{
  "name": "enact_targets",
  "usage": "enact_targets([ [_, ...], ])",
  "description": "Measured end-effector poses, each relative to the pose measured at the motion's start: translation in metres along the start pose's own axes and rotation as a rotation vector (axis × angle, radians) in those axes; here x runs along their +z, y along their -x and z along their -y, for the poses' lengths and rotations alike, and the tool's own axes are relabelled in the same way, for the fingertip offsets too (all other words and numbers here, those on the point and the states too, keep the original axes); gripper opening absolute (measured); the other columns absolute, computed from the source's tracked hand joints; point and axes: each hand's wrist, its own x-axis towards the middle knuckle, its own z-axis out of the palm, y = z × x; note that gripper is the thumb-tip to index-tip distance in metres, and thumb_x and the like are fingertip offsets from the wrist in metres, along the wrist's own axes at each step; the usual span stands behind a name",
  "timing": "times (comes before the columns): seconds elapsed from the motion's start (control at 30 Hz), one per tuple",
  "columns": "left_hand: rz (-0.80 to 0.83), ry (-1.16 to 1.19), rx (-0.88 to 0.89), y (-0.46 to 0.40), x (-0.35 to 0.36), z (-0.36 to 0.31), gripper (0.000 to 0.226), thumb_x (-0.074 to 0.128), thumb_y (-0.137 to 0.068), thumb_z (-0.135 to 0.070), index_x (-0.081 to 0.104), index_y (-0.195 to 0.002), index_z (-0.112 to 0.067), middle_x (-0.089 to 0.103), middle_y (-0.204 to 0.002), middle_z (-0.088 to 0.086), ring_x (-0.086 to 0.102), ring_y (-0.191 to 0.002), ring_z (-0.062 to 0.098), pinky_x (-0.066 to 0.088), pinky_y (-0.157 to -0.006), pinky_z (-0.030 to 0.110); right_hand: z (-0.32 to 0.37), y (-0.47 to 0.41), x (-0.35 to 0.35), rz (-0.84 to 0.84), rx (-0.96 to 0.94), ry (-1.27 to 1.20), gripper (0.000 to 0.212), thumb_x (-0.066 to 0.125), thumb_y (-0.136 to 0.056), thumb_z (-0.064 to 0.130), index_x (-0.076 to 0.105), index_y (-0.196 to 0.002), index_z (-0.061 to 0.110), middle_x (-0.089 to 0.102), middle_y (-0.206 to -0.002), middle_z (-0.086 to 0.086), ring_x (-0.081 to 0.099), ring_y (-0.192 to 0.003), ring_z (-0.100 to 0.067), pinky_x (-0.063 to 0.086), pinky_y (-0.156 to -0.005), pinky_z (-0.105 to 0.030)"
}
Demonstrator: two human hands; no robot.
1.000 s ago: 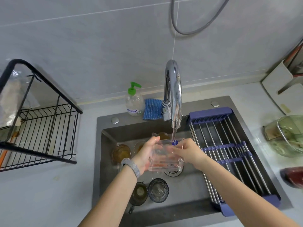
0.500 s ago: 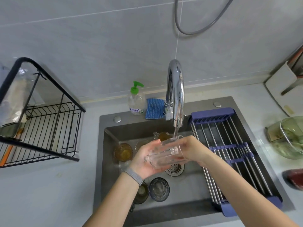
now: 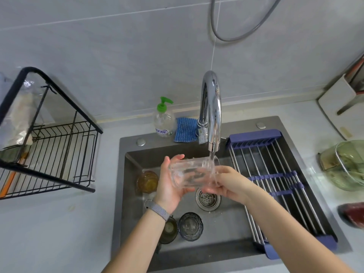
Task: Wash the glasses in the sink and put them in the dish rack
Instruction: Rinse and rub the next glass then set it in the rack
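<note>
Glass now tipped sideways between left hand and right hand.

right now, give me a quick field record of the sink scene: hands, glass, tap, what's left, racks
left hand: grips base end of clear glass
right hand: holds rim end
clear glass: on its side under faucet
water: running
in sink: amber glass, dark ribbed glass, greenish glass
black dish rack: no glasses visible
roll-up rack: bare
</note>
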Motion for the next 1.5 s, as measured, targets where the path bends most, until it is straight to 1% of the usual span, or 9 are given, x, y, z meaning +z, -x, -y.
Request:
enact_targets([
  [0.23,-0.134,-0.095,-0.24,-0.005,-0.007,0.016,0.104,0.023,-0.065,-0.095,0.071,-0.111,-0.016,0.072,-0.11,0.013,0.07,-0.09,0.033,0.037,-0.06,0.027,0.001,-0.008,0.011,-0.319,-0.187,0.959,0.023,0.058,-0.084,-0.004,0.077,-0.084,0.011,0.069,-0.071,0.001,0.06,-0.059,-0.012,0.041,-0.045,-0.007],
  [0.4,-0.18,-0.101,-0.438,-0.019,-0.016,0.007,0.1,0.024,-0.07,-0.093,0.079,-0.095,-0.013,0.071,-0.113,0.018,0.065,-0.102,0.039,0.044,-0.054,0.024,-0.009,-0.007,-0.001,0.064,-0.282,0.538,0.063,0.05,-0.079,-0.021,0.068,-0.12,0.023,0.072,-0.108,-0.017,0.068,-0.073,-0.012,0.052,-0.058,-0.019],
  [0.53,-0.092,-0.115,-0.455,-0.015,-0.016,0.007,0.095,0.041,-0.073,-0.086,0.063,-0.126,-0.01,0.068,-0.12,0.015,0.065,-0.105,0.033,0.05,-0.071,0.032,-0.012,-0.018,-0.003,-0.133,-0.204,0.463,0.045,0.059,-0.09,-0.005,0.077,-0.078,0.034,0.075,-0.099,-0.01,0.072,-0.086,-0.032,0.059,-0.074,-0.049],
  [0.73,-0.076,-0.191,-0.182,-0.019,-0.005,0.003,0.029,0.056,-0.092,-0.04,0.061,-0.108,-0.017,0.07,-0.097,0.011,0.07,-0.077,0.023,0.055,-0.067,0.035,-0.015,-0.006,0.001,0.112,-0.036,0.049,0.033,0.068,-0.087,-0.001,0.068,-0.117,0.014,0.073,-0.106,-0.016,0.074,-0.086,-0.03,0.057,-0.057,-0.025],
  [0.9,-0.165,-0.277,-0.305,-0.029,-0.005,0.008,0.025,0.057,-0.089,-0.038,0.061,-0.094,-0.014,0.066,-0.101,0.013,0.068,-0.084,0.028,0.054,-0.063,0.034,-0.02,-0.022,0.005,-0.336,-0.14,0.43,0.013,0.079,-0.081,0.02,0.077,-0.094,0.017,0.075,-0.087,-0.014,0.073,-0.072,-0.03,0.061,-0.059,-0.037],
  [1.03,-0.105,-0.08,-0.388,-0.031,-0.002,0.002,0.043,0.048,-0.088,-0.032,0.059,-0.118,-0.003,0.062,-0.102,0.019,0.064,-0.088,0.031,0.053,-0.073,0.037,-0.011,-0.014,-0.01,0.058,-0.129,0.275,0.034,0.065,-0.088,-0.004,0.069,-0.113,0.019,0.074,-0.102,-0.008,0.071,-0.076,-0.028,0.06,-0.063,-0.032],
  [1.17,-0.044,0.009,-0.458,-0.028,0.004,0.004,0.037,0.041,-0.095,-0.03,0.061,-0.097,0.001,0.07,-0.083,0.017,0.069,-0.073,0.029,0.056,-0.064,0.034,-0.011,-0.023,-0.006,-0.283,-0.24,0.699,0.023,0.064,-0.09,0.002,0.074,-0.105,0.017,0.071,-0.091,-0.005,0.066,-0.058,-0.012,0.051,-0.043,-0.022],
  [1.33,-0.052,0.09,-0.51,-0.03,0.004,-0.001,0.035,0.04,-0.094,-0.027,0.061,-0.092,0.0,0.065,-0.08,0.017,0.067,-0.07,0.03,0.056,-0.06,0.031,-0.001,-0.012,-0.018,0.088,-0.163,0.43,0.034,0.054,-0.093,-0.008,0.064,-0.118,0.013,0.071,-0.104,-0.02,0.072,-0.079,-0.026,0.058,-0.059,-0.028],
  [1.5,-0.062,0.098,-0.53,-0.027,0.003,0.002,0.037,0.047,-0.087,-0.035,0.068,-0.085,-0.004,0.068,-0.084,0.014,0.065,-0.083,0.027,0.054,-0.082,0.033,0.0,-0.023,-0.004,-0.224,-0.185,0.634,0.019,0.053,-0.096,0.002,0.068,-0.099,0.015,0.069,-0.089,-0.009,0.07,-0.055,-0.015,0.054,-0.046,-0.024],
])
